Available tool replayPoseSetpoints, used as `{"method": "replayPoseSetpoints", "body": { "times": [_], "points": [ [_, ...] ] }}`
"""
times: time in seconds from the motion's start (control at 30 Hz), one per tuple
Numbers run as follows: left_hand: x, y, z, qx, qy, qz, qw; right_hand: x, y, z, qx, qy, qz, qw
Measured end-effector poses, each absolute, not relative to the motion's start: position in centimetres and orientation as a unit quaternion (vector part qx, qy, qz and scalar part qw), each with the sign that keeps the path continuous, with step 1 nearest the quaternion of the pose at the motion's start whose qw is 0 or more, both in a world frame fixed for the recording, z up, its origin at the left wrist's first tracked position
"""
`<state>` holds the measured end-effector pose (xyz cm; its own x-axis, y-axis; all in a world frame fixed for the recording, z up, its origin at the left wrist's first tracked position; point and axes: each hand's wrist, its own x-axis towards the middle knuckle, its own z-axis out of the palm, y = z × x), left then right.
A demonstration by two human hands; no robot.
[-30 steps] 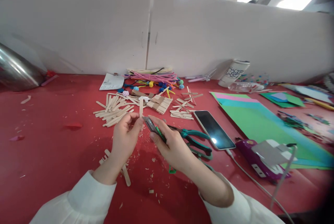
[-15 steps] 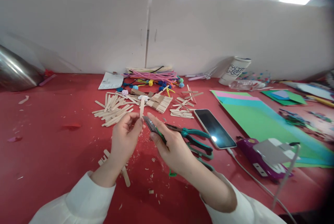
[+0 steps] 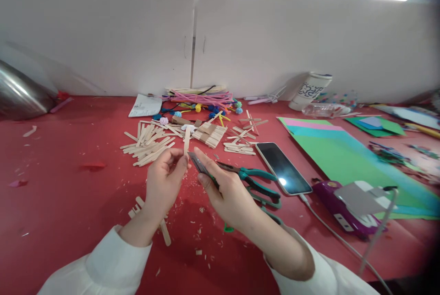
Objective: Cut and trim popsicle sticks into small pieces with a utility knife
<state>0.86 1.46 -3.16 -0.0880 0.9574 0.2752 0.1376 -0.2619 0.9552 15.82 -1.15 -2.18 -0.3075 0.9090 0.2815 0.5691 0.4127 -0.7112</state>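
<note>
A wooden craft stick [image 3: 186, 140] stands upright in my left hand [image 3: 164, 180], pinched between thumb and fingers. My right hand [image 3: 223, 187] is closed around a utility knife [image 3: 202, 166], its index finger stretched along the top. The knife's tip meets the stick's edge just above my left thumb. Loose craft sticks [image 3: 149, 141] lie in a heap beyond my left hand, and a bundle of sticks [image 3: 210, 134] lies behind the knife. Several more sticks [image 3: 165, 232] are partly hidden under my left wrist. Small wood shavings [image 3: 192, 221] are scattered below my hands.
Pliers with teal handles [image 3: 257, 175] lie right of my right hand, beside a phone [image 3: 283, 169] with a white cable. Coloured paper sheets [image 3: 319, 148] and a purple device [image 3: 338, 208] are farther right. Pink pipe cleaners [image 3: 206, 98] and a tilted white cup [image 3: 311, 91] stand near the white panels.
Hardly anything differs. The view has shifted very slightly; both hands keep the same hold, with the knife still against the stick.
</note>
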Motion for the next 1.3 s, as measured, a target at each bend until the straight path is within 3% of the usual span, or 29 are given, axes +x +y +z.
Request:
{"method": "replayPoseSetpoints", "body": {
  "times": [0.27,0.47,0.63,0.77,0.87,0.97,1.3],
  "points": [
    [0.8,0.9,-3.0,0.632,0.520,0.529,0.226,15.8,-1.2,-2.2,-0.485,-0.776,0.243,0.321],
    [1.1,0.8,-2.7,0.635,0.526,0.521,0.220,15.9,-1.3,-2.5,-0.471,-0.764,0.275,0.345],
    [0.7,1.1,-2.5,0.614,0.537,0.512,0.270,16.1,-0.7,-2.2,-0.458,-0.687,0.441,0.351],
    [0.4,1.5,-2.2,0.568,0.506,0.539,0.361,16.5,0.1,-1.6,-0.392,-0.583,0.619,0.351],
    [0.4,1.7,-2.1,0.539,0.465,0.557,0.428,16.8,0.3,-1.5,-0.340,-0.540,0.685,0.351],
    [0.6,1.9,-2.1,0.514,0.453,0.570,0.454,16.8,0.1,-1.6,-0.350,-0.565,0.648,0.372],
    [0.7,1.5,-2.2,0.562,0.494,0.533,0.395,16.3,-0.8,-1.8,-0.452,-0.757,0.287,0.376]
  ]
}}
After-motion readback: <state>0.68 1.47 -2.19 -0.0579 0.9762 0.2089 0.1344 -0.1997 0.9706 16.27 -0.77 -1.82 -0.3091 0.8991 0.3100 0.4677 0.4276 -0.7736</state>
